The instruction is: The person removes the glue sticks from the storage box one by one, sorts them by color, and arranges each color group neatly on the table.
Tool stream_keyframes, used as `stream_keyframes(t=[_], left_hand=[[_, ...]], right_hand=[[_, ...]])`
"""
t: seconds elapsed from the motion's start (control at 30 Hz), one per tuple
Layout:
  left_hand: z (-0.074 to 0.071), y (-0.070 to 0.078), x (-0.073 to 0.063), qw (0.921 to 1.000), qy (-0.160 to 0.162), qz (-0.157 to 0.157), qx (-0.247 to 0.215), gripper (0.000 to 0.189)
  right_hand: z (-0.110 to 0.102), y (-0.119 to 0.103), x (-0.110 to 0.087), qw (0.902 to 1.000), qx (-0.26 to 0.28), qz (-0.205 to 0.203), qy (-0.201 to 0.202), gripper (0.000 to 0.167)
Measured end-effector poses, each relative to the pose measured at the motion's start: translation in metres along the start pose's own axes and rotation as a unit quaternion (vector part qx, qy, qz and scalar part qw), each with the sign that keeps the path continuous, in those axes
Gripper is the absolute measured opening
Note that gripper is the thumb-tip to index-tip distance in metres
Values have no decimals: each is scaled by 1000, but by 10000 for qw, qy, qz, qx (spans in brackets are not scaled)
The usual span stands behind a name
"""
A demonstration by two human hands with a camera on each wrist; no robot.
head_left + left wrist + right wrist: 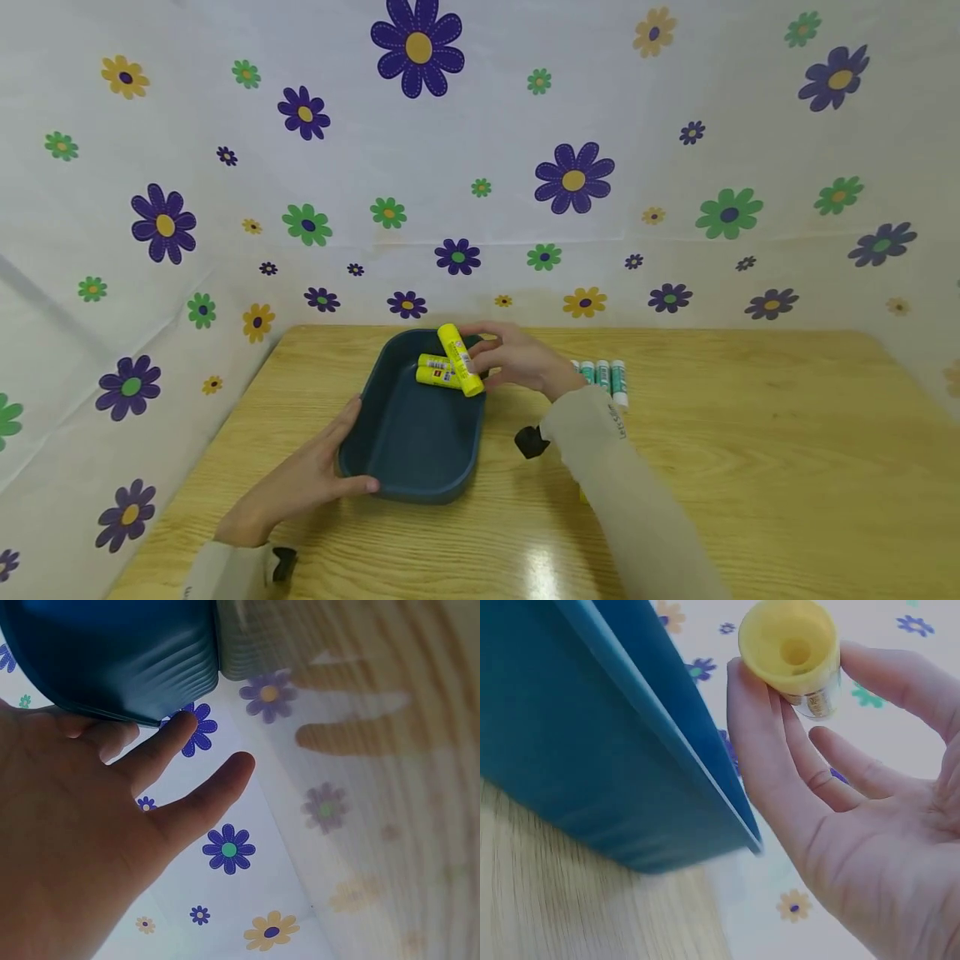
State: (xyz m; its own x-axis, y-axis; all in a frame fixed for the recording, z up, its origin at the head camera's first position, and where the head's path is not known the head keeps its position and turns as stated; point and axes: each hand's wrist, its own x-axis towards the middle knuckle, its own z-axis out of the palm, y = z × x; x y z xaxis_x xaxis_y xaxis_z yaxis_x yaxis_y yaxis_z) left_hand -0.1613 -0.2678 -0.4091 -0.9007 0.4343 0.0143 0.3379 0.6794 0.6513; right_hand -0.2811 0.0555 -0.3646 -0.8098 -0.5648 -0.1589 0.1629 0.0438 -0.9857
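- The fingers and thumb of the right hand (pixel 517 358) are clamped on a yellow glue stick (pixel 457 357), pinching it between them.
- The held stick is at the far right corner of a dark blue tray (pixel 408 450), tilted, its upper end leaning left in the head view. It overlaps the right ends of two more sticks there; whether it touches them cannot be told.
- The right wrist view shows one end of the held stick as a round yellow face with a hollow in its middle, near the tray's outer wall.
- The fingers of the left hand (pixel 311 475) are apart, loosely extended along the outside of the tray's left wall, with the thumb spread away to the near rim. The left wrist view shows two of its fingers plainly separated below the tray.
- The upper yellow stick (pixel 431 361) and the lower yellow stick (pixel 435 377) lie side by side inside the tray, toward its far end.
- A row of green-and-white sticks (pixel 618 379) lies on the wooden table (pixel 757 467), right of the tray and partly hidden by the right wrist.
- A small bit of something yellow (pixel 583 497) shows beside the right sleeve (pixel 630 492), mostly covered by it.
- A white cloth with printed flowers (pixel 487 125) hangs behind the table.
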Motion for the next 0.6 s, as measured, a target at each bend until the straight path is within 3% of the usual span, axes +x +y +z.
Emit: stream_keyframes(t=[0.3, 0.6], left_hand=[[-1, 1, 0, 9999, -9, 71, 77, 117], [1, -1, -1, 10000, 39, 15, 63, 116]], right_hand=[[-28, 0, -41, 9979, 522, -363, 119, 78], [-49, 5, -76, 9972, 247, -413, 566, 76]])
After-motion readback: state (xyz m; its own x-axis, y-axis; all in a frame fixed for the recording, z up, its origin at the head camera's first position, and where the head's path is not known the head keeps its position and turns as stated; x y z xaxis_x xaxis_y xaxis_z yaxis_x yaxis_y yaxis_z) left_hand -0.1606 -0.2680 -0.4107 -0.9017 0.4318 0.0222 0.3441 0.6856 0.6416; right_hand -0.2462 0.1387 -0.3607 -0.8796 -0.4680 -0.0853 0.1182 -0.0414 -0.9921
